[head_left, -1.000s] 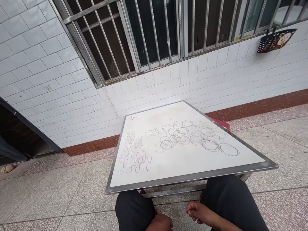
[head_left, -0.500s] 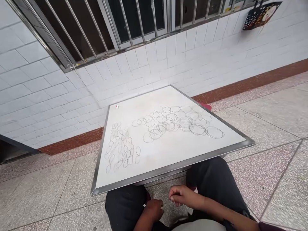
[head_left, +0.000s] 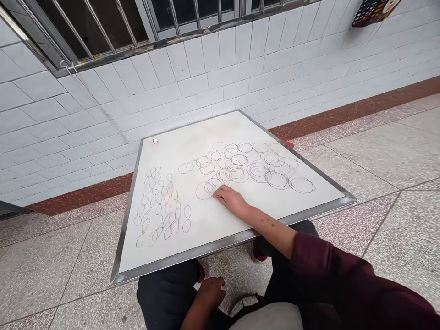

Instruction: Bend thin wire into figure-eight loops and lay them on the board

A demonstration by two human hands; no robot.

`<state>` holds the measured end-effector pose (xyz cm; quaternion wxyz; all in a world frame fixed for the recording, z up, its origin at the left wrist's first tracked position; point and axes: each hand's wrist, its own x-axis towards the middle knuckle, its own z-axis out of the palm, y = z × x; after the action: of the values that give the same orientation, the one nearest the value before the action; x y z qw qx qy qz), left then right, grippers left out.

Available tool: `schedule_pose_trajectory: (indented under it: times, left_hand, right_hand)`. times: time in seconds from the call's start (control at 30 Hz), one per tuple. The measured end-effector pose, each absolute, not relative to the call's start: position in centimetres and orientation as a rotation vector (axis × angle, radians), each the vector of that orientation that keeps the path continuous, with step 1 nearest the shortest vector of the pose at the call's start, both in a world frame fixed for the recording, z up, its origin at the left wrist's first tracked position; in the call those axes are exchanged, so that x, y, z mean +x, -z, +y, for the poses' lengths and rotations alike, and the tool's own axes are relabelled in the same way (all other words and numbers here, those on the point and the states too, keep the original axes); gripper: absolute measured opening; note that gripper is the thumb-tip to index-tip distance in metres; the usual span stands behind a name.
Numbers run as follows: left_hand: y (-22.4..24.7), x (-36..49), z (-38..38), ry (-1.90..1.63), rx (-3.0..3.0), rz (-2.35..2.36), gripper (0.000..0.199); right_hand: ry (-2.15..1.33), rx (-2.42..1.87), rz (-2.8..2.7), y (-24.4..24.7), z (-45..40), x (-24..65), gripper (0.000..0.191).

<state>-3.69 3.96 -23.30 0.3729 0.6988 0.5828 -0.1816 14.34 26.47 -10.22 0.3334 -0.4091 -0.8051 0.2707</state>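
**Seated person, right hand (head_left: 231, 200) lying open on a white steel-framed board (head_left: 192, 254)**

Upper left of the frame: white glazed tile wall (head_left: 68, 137) under a steel-barred window (head_left: 103, 27), with a reddish-brown skirting strip (head_left: 79, 198) along its foot, and a speckled grey terrazzo floor (head_left: 44, 261) below. At the board's far left corner sits a tiny red-and-white object (head_left: 155, 141) (too small to tell what it is). Left half of the board: thin dark rubber bands (head_left: 158, 211) twisted into figure-eights, laid in loose rows. Lower centre: the left hand (head_left: 210, 293) hangs below the board's near edge, just above a black trouser leg (head_left: 165, 298), fingers loosely curled (whether it grips anything, cannot tell). Centre to right of the board: round dark rubber bands (head_left: 247, 167) in an overlapping cluster. The right hand lies palm down and ungripping at this cluster's lower left, its fingers (head_left: 218, 193) touching the nearest loops; a maroon sleeve (head_left: 343, 275) covers the forearm's upper part. Behind the board's far right edge shows a red object (head_left: 288, 144). Top right: a black dotted bag (head_left: 374, 11) hangs on the wall.
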Motion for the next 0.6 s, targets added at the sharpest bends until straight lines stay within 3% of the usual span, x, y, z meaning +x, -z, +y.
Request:
schedule_pose_trajectory:
  times: [0.33, 0.6]
  left_hand:
    - [23.6, -3.6, 4.2, 0.405, 1.723, 1.536, 0.037]
    - [22.8, -3.4, 4.2, 0.291, 1.643, 1.588, 0.043]
  right_hand:
    - [-0.682, -0.871, -2.273, 9.9, 29.5, 13.0, 0.012]
    - [-0.679, -0.938, -2.108, 8.6, 29.1, 13.8, 0.014]
